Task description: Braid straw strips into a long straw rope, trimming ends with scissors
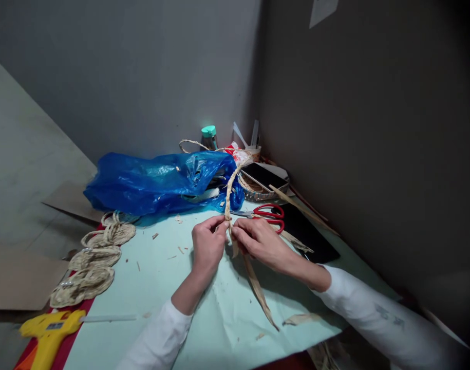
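A pale braided cord (229,195) of dried plant fibre runs back from my fingers and loops away beyond the blue bag. At its near end my left hand (208,241) is closed, thumb and fingertips pinching the braid. My right hand (260,240) pinches a loose strand just beside it, fingertips almost touching the left ones. Long dried husk strips (258,290) hang from the braid toward me. Right behind my right hand lie red-handled scissors (269,210), partly open. Another loose dried strip (301,319) rests near the front edge.
A blue plastic bag (153,182) sprawls across the back. Woven sandal-shaped pieces (92,282) line the left edge near a yellow glue gun (52,329). A phone (263,176) tops a basket (258,195); a jar (209,137) and cup (255,152) stand behind. A black flat object (312,236) lies right.
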Tool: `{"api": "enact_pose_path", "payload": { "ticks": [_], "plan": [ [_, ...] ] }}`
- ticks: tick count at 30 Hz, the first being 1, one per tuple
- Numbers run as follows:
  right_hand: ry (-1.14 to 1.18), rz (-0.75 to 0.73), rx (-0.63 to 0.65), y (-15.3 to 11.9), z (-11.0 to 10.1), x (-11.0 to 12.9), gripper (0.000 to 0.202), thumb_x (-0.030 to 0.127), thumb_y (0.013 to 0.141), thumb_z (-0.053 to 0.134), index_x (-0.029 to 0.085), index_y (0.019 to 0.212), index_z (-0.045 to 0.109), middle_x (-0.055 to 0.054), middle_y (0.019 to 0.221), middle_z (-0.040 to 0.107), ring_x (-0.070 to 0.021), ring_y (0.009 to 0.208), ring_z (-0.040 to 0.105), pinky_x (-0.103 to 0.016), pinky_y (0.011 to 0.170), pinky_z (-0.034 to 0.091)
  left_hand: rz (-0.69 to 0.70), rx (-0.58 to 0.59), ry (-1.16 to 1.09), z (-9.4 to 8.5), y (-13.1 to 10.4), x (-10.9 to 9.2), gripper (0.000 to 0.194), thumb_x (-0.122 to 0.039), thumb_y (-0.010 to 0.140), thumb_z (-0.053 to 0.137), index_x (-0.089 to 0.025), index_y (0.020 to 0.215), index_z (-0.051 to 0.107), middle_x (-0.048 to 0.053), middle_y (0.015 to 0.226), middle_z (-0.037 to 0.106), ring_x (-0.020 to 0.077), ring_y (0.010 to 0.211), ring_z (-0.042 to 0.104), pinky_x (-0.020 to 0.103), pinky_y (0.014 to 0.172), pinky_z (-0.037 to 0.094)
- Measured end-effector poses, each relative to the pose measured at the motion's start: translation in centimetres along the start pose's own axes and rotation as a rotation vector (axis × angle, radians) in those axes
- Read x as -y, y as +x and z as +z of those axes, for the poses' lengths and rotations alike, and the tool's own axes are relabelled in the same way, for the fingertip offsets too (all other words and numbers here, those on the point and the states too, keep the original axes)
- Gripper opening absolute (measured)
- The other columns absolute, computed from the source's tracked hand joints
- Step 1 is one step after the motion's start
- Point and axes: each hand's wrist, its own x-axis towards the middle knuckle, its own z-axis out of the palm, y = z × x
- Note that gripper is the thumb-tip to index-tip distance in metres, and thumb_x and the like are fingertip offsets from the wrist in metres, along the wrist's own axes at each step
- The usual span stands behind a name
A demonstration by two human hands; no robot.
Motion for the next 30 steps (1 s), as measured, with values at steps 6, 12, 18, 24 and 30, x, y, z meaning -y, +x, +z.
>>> {"api": "enact_pose_path", "payload": {
  "ticks": [6,12,18,24,30],
  "plan": [
    [-0.239,-0.086,-0.004,-0.7,2.5,-0.7,0.022,0.02,0.092,0.039,0.012,0.095,0.059,-0.004,0.068,0.061,-0.0121,0.052,0.043,-0.026,0.055,0.026,-0.185,0.095,-0.233,-0.3,0.0,-0.2,0.015,-0.014,0.059,0.071,-0.011,0.073,0.076,0.007,0.074,0.074,0.0149,0.067,0.062,0.023,0.064,0.047],
    [-0.425,-0.111,0.005,-0.6,3.1,-1.3,0.025,0.021,0.094,0.036,0.011,0.098,0.058,-0.007,0.075,0.063,-0.0126,0.053,0.045,-0.028,0.055,0.024,-0.309,0.297,-0.338,-1.0,-0.2,-0.8,0.026,-0.027,0.068,0.074,-0.009,0.086,0.076,0.009,0.073,0.074,0.0014,0.036,0.037,0.017,0.039,0.03],
    [-0.262,-0.175,0.064,-0.5,0.8,0.0,0.024,0.029,0.094,0.046,0.015,0.084,0.062,-0.003,0.073,0.064,-0.0107,0.056,0.048,-0.026,0.056,0.028,-0.231,0.203,-0.343,-0.8,-0.1,-0.8,0.019,-0.024,0.062,0.078,-0.011,0.076,0.074,0.007,0.07,0.073,0.0143,0.063,0.063,0.024,0.065,0.049],
    [0.118,0.002,-0.105,0.4,-0.3,-1.1,0.028,0.041,0.095,0.048,0.016,0.096,0.06,-0.004,0.088,0.066,-0.0149,0.079,0.059,-0.025,0.07,0.04,-0.085,0.189,-0.189,-0.7,0.1,-0.2,0.016,-0.025,0.07,0.071,-0.013,0.08,0.074,0.003,0.07,0.071,0.0131,0.06,0.06,0.023,0.06,0.046],
    [0.347,0.011,0.125,1.0,1.7,-3.0,0.032,0.039,0.098,0.039,0.015,0.113,0.055,0.0,0.078,0.057,-0.0114,0.064,0.051,-0.022,0.06,0.039,-0.032,0.272,-0.127,-0.9,0.0,0.5,0.019,-0.026,0.077,0.063,-0.016,0.092,0.065,0.001,0.064,0.068,0.015,0.056,0.062,0.025,0.059,0.047]
  ]
}}
